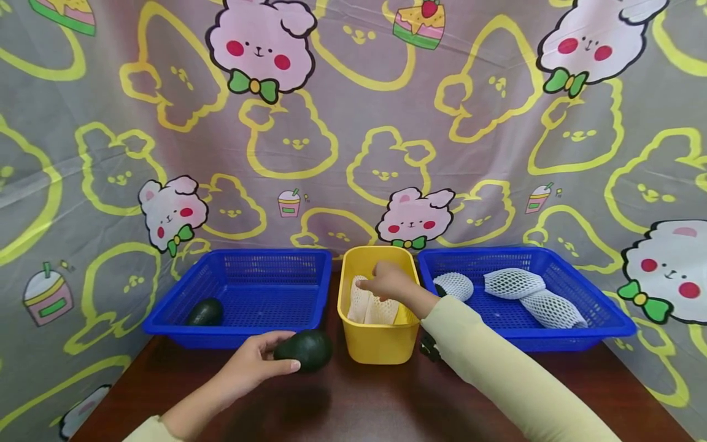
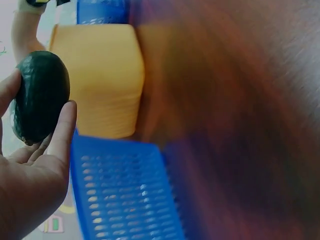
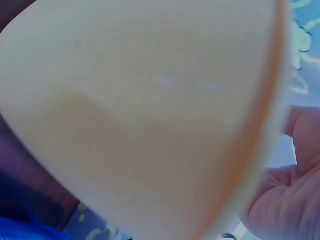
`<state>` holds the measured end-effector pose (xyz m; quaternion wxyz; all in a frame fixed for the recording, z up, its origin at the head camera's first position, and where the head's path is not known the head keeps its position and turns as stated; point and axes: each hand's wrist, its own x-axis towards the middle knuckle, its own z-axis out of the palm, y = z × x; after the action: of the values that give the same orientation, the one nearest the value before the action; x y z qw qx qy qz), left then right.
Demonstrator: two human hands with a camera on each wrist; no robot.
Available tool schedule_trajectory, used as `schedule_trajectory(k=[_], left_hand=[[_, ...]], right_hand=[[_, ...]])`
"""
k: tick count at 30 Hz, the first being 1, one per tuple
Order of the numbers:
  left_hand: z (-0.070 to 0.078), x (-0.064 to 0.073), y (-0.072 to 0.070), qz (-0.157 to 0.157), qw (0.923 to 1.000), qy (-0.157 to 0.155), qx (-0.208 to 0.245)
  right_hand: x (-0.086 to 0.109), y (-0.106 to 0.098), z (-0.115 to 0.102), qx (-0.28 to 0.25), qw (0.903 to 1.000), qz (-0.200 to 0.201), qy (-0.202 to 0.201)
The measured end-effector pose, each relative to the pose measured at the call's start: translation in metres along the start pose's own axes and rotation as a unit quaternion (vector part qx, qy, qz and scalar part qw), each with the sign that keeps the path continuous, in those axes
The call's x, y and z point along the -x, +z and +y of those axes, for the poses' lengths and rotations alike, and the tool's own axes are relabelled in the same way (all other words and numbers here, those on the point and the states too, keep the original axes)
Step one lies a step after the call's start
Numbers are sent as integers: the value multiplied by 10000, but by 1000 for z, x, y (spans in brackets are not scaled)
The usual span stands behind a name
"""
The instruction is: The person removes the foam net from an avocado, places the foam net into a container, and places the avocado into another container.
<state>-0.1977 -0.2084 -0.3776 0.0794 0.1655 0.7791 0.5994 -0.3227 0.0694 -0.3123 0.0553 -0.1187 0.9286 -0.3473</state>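
Note:
My left hand (image 1: 259,359) holds a dark green avocado (image 1: 304,351) above the table, in front of the gap between the left basket and the yellow bin. In the left wrist view the avocado (image 2: 41,97) sits between the thumb and fingers. My right hand (image 1: 393,283) is over the yellow bin (image 1: 381,344), its fingers near the top of a white foam net (image 1: 360,299). Another foam net (image 1: 382,312) lies beside it in the bin. Whether the right fingers grip a net is unclear; in the right wrist view the bin wall (image 3: 150,110) hides the fingertips.
The left blue basket (image 1: 265,337) contains one bare avocado (image 1: 205,312). Inside the right blue basket (image 1: 552,341) are several foam-netted pieces (image 1: 513,283), one showing a dark end. A patterned cloth (image 1: 342,153) hangs behind the brown table (image 1: 364,405).

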Motion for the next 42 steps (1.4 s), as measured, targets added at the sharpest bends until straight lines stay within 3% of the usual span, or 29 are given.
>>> schedule_trajectory(k=[5,9,13,18,27,38,42], left_hand=[[13,-1,-13,329,9988,-29,-373],[22,-3,-25,637,9958,-72,-649],[28,-7,-36,968,9914,-100,-870],[30,-14,-51,1343,9832,-139,-1227],[20,-23,-79,1792,9673,-319,-1769],[1,-43,-106,2208,9401,-302,-2578],[-7,-48,-114,2341,9294,-222,-2845]], right_hand=[[9,-2,-6,-651,9969,397,-200],[19,5,-12,-1389,9872,602,-493],[28,17,-20,-1845,9784,564,-748],[37,32,-31,-2144,9731,401,-740],[53,68,-43,-2548,9653,1,-565],[68,110,-40,-2252,9731,-394,-277],[69,118,-39,-2535,9662,-423,-208]])
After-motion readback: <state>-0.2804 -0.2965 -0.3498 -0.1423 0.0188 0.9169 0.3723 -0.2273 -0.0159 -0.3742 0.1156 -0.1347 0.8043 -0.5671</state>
